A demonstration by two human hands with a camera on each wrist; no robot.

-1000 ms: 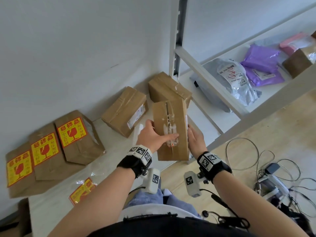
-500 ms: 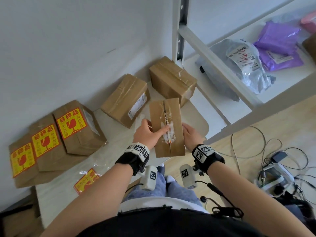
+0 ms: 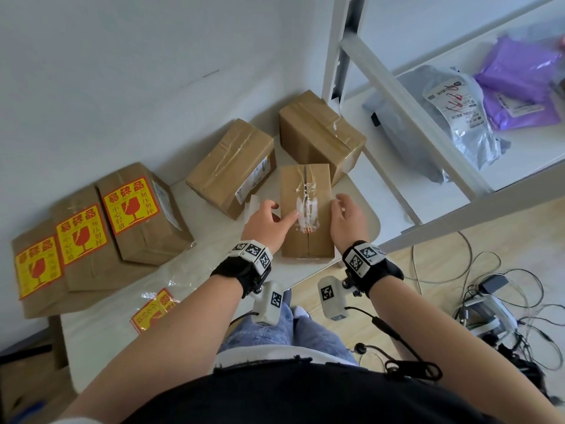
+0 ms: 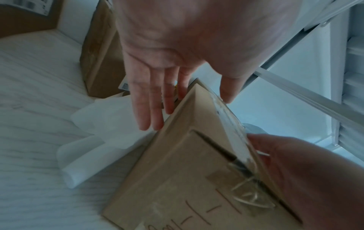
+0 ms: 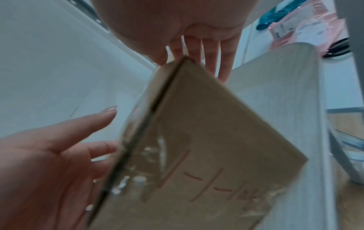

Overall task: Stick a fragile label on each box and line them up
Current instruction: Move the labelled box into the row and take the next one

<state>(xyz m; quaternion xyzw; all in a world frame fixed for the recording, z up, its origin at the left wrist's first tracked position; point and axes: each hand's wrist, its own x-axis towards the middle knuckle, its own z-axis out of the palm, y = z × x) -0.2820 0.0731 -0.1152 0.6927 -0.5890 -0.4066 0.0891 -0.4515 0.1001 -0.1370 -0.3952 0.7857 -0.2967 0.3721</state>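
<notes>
A plain taped cardboard box point(image 3: 315, 185) stands upright near the table's front edge, between my hands. My left hand point(image 3: 266, 221) lies along its left side with straight fingers point(image 4: 149, 109), the thumb reaching over the top face. My right hand point(image 3: 347, 218) is at the right side, its fingers point(image 5: 212, 54) straight behind the box point(image 5: 206, 147). Three boxes carrying red-and-yellow fragile labels point(image 3: 131, 206) point(image 3: 81, 237) point(image 3: 36, 270) lean in a row at the left. Two unlabelled boxes point(image 3: 232, 166) point(image 3: 318, 130) lie behind. A stack of fragile labels point(image 3: 153, 310) sits near my left forearm.
White backing paper point(image 4: 102, 132) lies on the table point(image 3: 214, 255) left of the held box. A white metal shelf point(image 3: 428, 148) with grey and purple mail bags stands at the right. Cables and a charger point(image 3: 489, 289) are spread on the wooden floor.
The box has come down and closer to the table's front edge. Both hands have loosened from a firm hold to straight fingers at its sides.
</notes>
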